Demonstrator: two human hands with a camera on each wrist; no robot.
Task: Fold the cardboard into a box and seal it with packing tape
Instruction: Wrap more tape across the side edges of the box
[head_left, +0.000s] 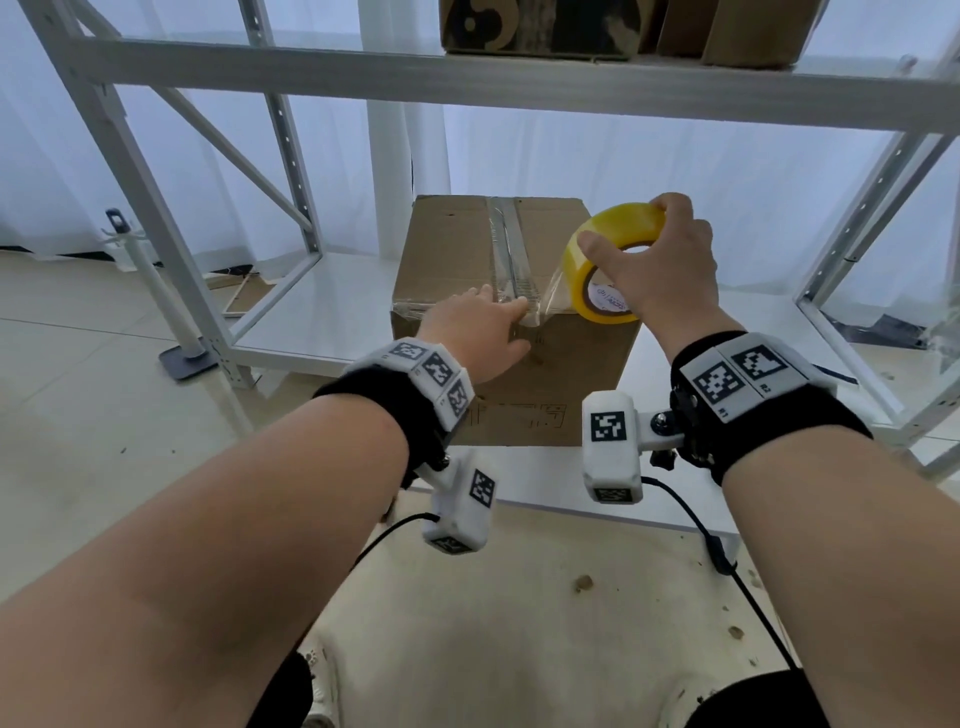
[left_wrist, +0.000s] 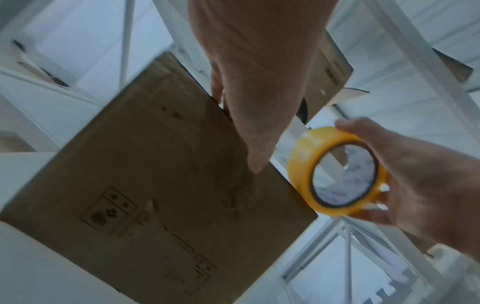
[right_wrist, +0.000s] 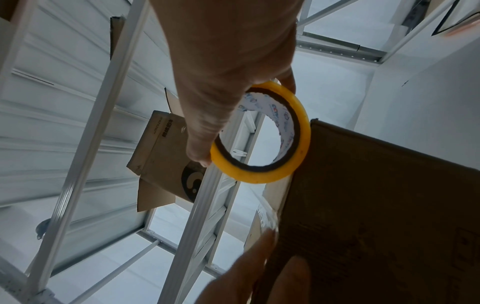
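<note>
Brown corrugated cardboard box (head_left: 511, 332), flaps closed, standing on the low white shelf board (head_left: 322, 306) of the metal rack; probably light, stiff-walled and apt to slide, so best steadied at the near top edge. Left hand (head_left: 475, 338) flat there, fingers straight, pressing the clear tape strip (head_left: 511, 249) down over the seam; right hand (head_left: 657, 265) just right of it, pinching the yellow roll of packing tape (head_left: 608, 262) across its rim. Farther off, white rack uprights (head_left: 296, 156) flanking, other printed cartons (head_left: 540, 26) on the shelf above; nothing blocking the seam.
</note>
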